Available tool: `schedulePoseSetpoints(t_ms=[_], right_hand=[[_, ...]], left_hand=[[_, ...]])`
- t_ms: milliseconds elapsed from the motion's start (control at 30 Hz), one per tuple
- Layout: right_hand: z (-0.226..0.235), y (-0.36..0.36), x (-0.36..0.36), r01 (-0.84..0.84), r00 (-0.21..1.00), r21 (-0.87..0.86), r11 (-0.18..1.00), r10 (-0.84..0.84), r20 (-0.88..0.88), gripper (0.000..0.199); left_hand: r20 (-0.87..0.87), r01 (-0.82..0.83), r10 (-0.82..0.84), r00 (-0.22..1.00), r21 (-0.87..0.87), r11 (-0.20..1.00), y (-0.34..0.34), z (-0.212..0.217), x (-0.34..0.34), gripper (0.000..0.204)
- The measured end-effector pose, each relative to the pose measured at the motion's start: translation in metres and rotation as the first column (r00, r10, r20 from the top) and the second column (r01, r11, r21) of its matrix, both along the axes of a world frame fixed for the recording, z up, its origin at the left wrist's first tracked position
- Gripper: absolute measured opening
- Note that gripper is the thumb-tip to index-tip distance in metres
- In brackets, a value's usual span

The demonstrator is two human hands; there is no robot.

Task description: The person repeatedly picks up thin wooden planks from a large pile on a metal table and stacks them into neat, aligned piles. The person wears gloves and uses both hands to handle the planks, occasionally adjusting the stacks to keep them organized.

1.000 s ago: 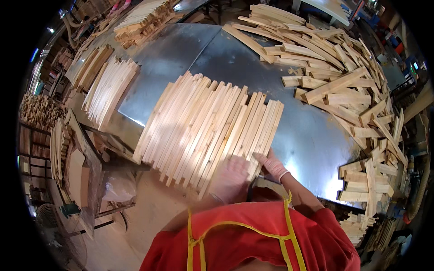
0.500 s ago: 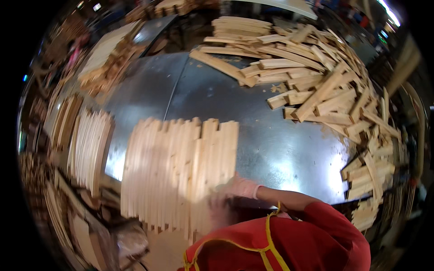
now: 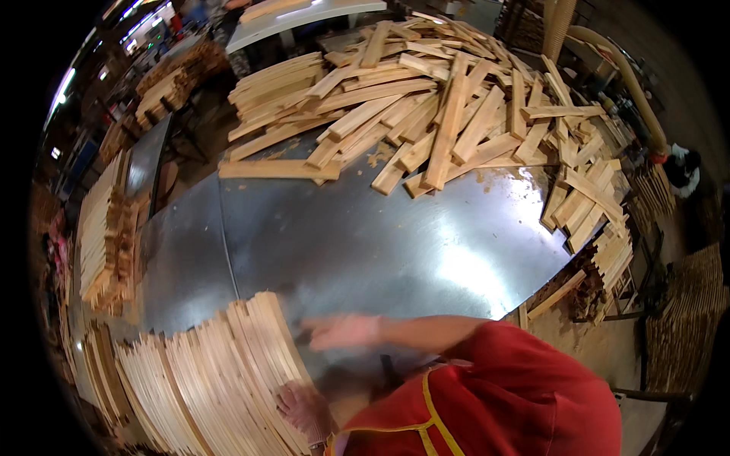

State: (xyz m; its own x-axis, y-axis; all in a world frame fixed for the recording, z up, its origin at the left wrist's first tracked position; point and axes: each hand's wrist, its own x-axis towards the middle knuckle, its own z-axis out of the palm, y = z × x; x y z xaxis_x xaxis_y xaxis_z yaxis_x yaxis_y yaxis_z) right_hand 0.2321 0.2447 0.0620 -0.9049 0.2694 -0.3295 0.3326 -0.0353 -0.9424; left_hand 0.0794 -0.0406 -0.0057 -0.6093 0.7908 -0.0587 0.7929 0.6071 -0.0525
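A row of narrow wooden slats, packed side by side, lies at the lower left along the metal tabletop. My left hand, in a pale glove, rests on the right end of this row, fingers spread over the slats. Just to the right of the row, my right hand reaches leftward over the tabletop. It is blurred by motion, but its fingers look stretched out and nothing shows in them.
The shiny metal table spreads ahead of me. A jumbled heap of wooden boards covers its far and right side. More stacked slats stand at the left. A white table is farther back.
The view has turned right, so the slat row sits lower and farther left in the picture. My right hand has come away from the row's edge; my left hand now lies on the slats.
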Motion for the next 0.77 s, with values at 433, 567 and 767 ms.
schedulePoseSetpoints(t_ms=[433,567,767], right_hand=[[-0.127,0.344,0.367,0.779,-0.335,-0.535,-0.328,-0.938,0.088,0.024],[-0.094,0.361,0.369,0.819,-0.225,-0.529,-0.222,-0.972,0.06,0.027],[-0.096,0.347,0.384,0.759,-0.21,-0.649,-0.058,-0.965,-0.159,0.107]], left_hand=[[0.1,0.65,-0.78,0.617,0.493,0.578,0.437,0.057,0.159,0.088],[0.294,0.544,-0.643,0.707,0.355,0.76,0.633,0.028,0.216,0.087],[0.346,0.487,-0.468,0.814,0.035,0.873,0.817,0.02,0.26,0.091]])
